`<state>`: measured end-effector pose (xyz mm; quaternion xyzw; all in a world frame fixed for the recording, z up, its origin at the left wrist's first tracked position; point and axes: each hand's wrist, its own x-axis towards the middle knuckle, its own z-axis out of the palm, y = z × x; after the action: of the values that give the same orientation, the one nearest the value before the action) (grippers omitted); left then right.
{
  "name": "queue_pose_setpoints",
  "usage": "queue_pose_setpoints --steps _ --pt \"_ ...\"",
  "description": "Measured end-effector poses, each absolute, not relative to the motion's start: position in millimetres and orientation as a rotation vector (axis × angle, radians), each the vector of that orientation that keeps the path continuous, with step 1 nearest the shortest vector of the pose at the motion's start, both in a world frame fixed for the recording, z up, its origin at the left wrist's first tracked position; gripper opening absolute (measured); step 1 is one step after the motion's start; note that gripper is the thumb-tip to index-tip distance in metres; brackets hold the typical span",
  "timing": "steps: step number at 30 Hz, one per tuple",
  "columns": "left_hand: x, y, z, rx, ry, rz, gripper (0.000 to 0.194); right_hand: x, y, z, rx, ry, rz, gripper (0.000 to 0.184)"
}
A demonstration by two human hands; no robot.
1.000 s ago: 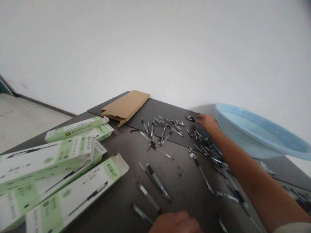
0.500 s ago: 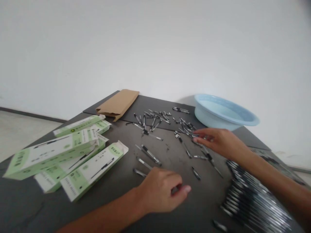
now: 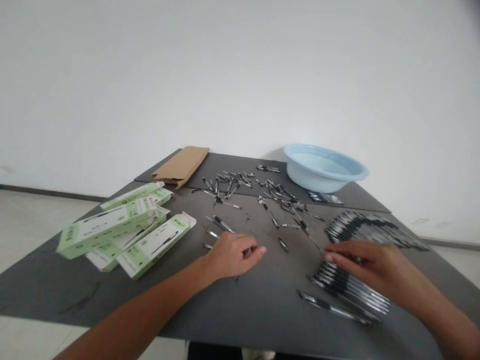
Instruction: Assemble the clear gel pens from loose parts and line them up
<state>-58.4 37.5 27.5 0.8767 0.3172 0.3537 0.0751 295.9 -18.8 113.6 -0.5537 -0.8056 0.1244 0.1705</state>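
My right hand (image 3: 369, 257) is over the near end of a neat row of black-and-clear pens (image 3: 348, 285), thumb and fingers drawn together. Whatever sits between its fingertips is hidden. My left hand (image 3: 234, 255) rests on the dark table, loosely curled with nothing visible in it. Just beyond it are a few loose pens (image 3: 223, 224). A single pen (image 3: 333, 307) lies in front of the row, and a short pen piece (image 3: 284, 244) lies between my hands. Farther off is a scattered heap of pens (image 3: 279, 190).
Green-and-white pen boxes (image 3: 157, 245) are stacked at the left. A flat brown paper bag (image 3: 182, 165) lies at the back left. The light blue basin (image 3: 326, 167) stands at the back right. More pens are lined up (image 3: 375, 227) beyond my right hand.
My right hand has come back from the scattered heap to the row of pens nearer me. The view has shifted, showing more of the table's near edge. My left hand keeps its curled pose.
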Motion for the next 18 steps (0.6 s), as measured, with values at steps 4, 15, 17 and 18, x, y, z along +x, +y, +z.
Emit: queue_pose_setpoints --steps 4,15,17,18 --pt "-62.5 42.0 27.0 2.649 0.996 1.009 0.033 289.3 7.3 118.5 -1.649 -2.325 0.362 0.035" --pt "-74.7 57.0 42.1 2.595 1.24 0.98 0.044 291.8 86.0 84.6 -1.656 -2.3 0.298 0.024" --pt "-74.7 57.6 44.1 2.595 1.277 0.963 0.046 290.2 87.5 70.5 -1.598 -2.323 0.243 0.024" --pt "-74.5 57.7 44.8 2.595 1.292 0.953 0.046 289.5 88.0 64.4 -1.555 -2.352 0.222 0.023"
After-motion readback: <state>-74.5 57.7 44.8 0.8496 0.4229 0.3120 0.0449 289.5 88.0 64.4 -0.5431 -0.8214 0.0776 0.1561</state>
